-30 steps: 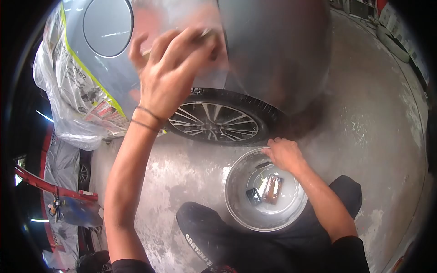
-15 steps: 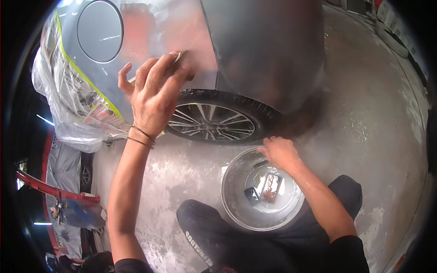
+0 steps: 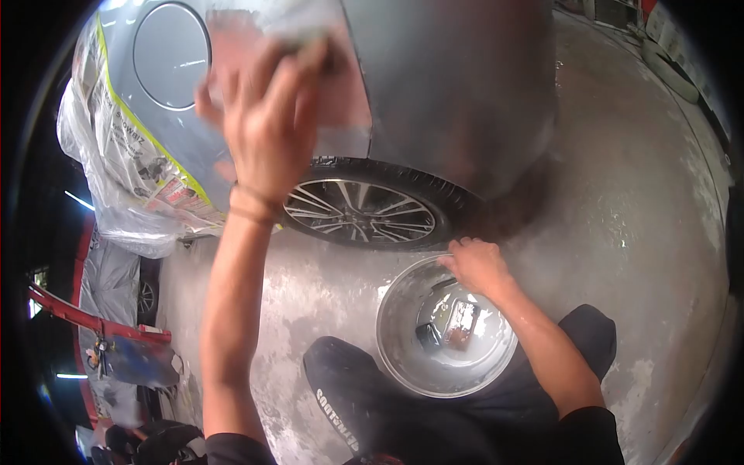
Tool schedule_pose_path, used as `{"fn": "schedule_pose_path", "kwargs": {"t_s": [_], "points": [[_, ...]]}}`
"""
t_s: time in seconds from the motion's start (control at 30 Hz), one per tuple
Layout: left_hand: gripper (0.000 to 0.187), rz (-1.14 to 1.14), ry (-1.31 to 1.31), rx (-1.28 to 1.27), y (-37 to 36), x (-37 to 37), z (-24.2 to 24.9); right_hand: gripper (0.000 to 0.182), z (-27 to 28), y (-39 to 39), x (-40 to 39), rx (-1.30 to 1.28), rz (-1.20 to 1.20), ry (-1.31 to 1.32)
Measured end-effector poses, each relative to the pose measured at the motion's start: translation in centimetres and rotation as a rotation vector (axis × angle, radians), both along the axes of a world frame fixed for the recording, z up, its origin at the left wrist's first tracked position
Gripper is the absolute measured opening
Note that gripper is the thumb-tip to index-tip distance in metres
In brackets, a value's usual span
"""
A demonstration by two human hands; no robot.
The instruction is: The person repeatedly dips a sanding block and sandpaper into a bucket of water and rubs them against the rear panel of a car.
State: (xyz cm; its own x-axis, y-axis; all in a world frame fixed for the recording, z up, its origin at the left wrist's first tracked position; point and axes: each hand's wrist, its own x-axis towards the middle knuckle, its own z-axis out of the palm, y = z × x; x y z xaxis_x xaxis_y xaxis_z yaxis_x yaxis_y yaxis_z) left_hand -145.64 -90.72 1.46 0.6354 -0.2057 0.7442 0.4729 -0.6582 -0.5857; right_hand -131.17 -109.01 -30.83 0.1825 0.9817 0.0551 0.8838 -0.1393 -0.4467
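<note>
My left hand [image 3: 267, 108], smeared by motion, is on the car's rear side panel [image 3: 349, 85] above the wheel [image 3: 360, 211]. Its fingers are closed on a dark, thin pad [image 3: 322, 50], pressed over a reddish patch between the fuel flap [image 3: 170, 56] and a panel seam. My right hand [image 3: 477, 265] grips the far rim of a round metal bowl [image 3: 384, 341] between my knees. Inside the bowl are water, a dark block [image 3: 428, 336] and a brownish block [image 3: 460, 325].
Plastic sheeting with printed paper [image 3: 128, 155] and a yellow-green tape edge covers the car at the left. A red metal arm [image 3: 85, 316] stands at the far left. The grey concrete floor [image 3: 620, 232] looks wet in places.
My left hand has moved up the panel with the pad, from just above the wheel arch to higher on the reddish patch. My right hand stays on the bowl rim.
</note>
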Motion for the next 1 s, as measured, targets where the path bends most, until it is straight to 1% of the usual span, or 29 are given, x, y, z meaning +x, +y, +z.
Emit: {"fn": "schedule_pose_path", "kwargs": {"t_s": [0.03,0.07,0.13,0.2,0.27,0.3,0.33,0.37,0.4,0.43,0.47,0.53,0.57,0.6,0.63,0.67,0.73,0.77,0.83,0.87,0.93,1.0], "points": [[0.031,-0.065,-0.058,0.044,-0.1,2.1,2.1,0.049,0.2,0.0,0.0,-0.018,-0.003,0.013],[0.031,-0.070,-0.122,0.045,1.0,3.5,3.3,0.049,0.3,0.0,0.1,-0.034,-0.010,0.024],[0.034,-0.136,-0.221,0.005,0.7,4.4,1.9,0.049,0.0,0.0,0.1,-0.032,-0.015,0.018],[0.040,-0.012,-0.222,-0.013,-0.9,2.7,-2.7,0.049,0.1,0.0,0.2,-0.026,-0.016,0.005],[0.049,-0.041,-0.208,-0.171,-1.2,0.6,-8.1,0.049,0.1,0.0,0.1,-0.025,-0.010,-0.021],[0.047,-0.031,-0.201,-0.167,-1.5,0.5,-8.1,0.049,0.0,-0.1,0.2,-0.014,-0.007,-0.022],[0.046,-0.021,-0.192,-0.163,-1.7,0.4,-7.8,0.049,-0.1,-0.1,0.2,-0.003,-0.005,-0.022],[0.041,-0.023,-0.223,-0.089,-1.2,1.2,-6.3,0.049,-0.2,0.0,0.2,0.006,0.001,-0.020],[0.037,-0.022,-0.246,-0.019,-0.4,2.6,-3.9,0.049,-0.2,0.0,0.0,0.006,0.003,-0.014],[0.032,-0.043,-0.293,-0.058,-0.2,3.7,-1.1,0.049,-0.2,0.1,0.1,0.005,0.001,-0.009],[0.035,-0.134,-0.316,-0.025,0.3,5.0,1.4,0.049,-0.3,0.0,0.2,0.002,-0.003,-0.004],[0.039,-0.210,-0.401,-0.049,0.0,6.5,1.3,0.049,-0.4,-0.2,0.1,0.006,-0.006,-0.006],[0.040,-0.200,-0.460,-0.150,-0.4,6.5,-0.4,0.049,-0.3,-0.1,0.2,0.015,-0.009,-0.011],[0.041,-0.189,-0.520,-0.249,-1.0,5.9,-3.3,0.049,-0.2,-0.1,0.3,0.019,-0.007,-0.012],[0.041,-0.118,-0.528,-0.189,-2.4,5.5,-6.2,0.049,-0.2,-0.2,0.3,0.024,-0.004,-0.013],[0.040,-0.042,-0.537,-0.231,-2.8,4.9,-9.3,0.050,-0.3,-0.1,0.2,0.028,-0.001,-0.015],[0.040,-0.073,-0.584,-0.267,-3.3,5.0,-10.3,0.050,-0.7,0.0,0.2,0.041,0.000,-0.024],[0.040,-0.071,-0.590,-0.262,-3.0,5.4,-9.1,0.050,-0.9,0.0,0.2,0.043,0.000,-0.024],[0.039,-0.043,-0.587,-0.285,-3.0,7.2,-4.5,0.049,-0.3,0.0,0.3,0.008,-0.003,-0.010],[0.039,-0.129,-0.643,-0.238,-2.1,8.0,-2.3,0.049,-0.3,0.0,0.2,-0.013,-0.005,-0.001],[0.039,-0.164,-0.632,-0.182,-2.0,8.4,-1.6,0.048,-0.7,-0.3,0.0,0.017,-0.008,-0.002],[0.038,-0.067,-0.615,-0.200,-2.4,7.2,-4.2,0.046,-0.9,-0.3,0.4,0.062,-0.019,-0.006]]}}
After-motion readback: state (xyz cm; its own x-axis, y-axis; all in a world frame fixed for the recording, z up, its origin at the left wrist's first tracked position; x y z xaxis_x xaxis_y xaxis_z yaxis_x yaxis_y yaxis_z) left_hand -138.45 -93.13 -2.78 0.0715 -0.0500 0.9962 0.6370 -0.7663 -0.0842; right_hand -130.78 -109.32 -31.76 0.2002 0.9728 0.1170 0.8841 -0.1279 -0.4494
